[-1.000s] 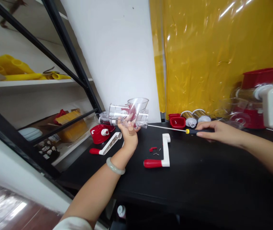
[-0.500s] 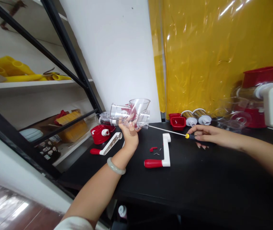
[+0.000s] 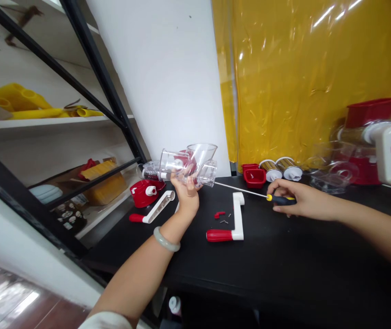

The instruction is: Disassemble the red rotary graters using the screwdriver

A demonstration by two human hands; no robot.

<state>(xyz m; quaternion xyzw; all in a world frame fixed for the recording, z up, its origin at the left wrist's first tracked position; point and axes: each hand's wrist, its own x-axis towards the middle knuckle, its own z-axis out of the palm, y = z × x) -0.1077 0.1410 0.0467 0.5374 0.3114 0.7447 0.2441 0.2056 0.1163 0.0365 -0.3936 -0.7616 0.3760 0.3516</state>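
Note:
My left hand [image 3: 187,194] is closed around a clear plastic grater body [image 3: 200,157] with a flared funnel on top, held up above the black table. In my right hand [image 3: 293,198] is a long screwdriver [image 3: 241,188] with a black and yellow handle. Its shaft points left and the tip meets the right-hand tube of the clear body; how far it goes in I cannot tell. Below and between the hands lie a white crank with a red grip [image 3: 238,217], a small red piece [image 3: 219,214] and several tiny screws [image 3: 225,222].
Left on the table are a red base [image 3: 143,194] and another crank [image 3: 159,208]. Behind stand red trays [image 3: 254,176] and grater drums [image 3: 289,169]. An assembled grater [image 3: 387,146] stands at right. A black-framed shelf [image 3: 106,87] borders the left side.
The fingers of my right hand have shifted on the screwdriver handle, and more of the handle now shows. My left hand still holds the clear body in nearly the same place.

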